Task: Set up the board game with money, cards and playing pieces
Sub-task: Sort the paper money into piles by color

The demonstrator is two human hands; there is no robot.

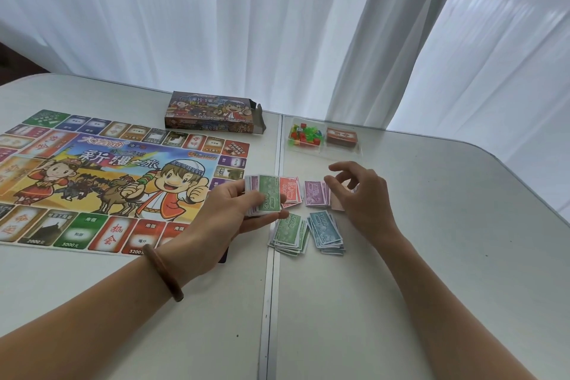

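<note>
Just right of the colourful paper game board, the left hand gripped a stack of paper money; the right hand hovered relaxed, empty. Its top green note probably belonged squarely on the green pile.

The pale desk has a seam running down its middle. Behind it hang white, half-transparent curtains.

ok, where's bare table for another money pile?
Free: table right of the right hand, out to the edge; also the near strip below the green pile and blue pile. Crowded: between board and right hand, and by the tray behind.
</note>
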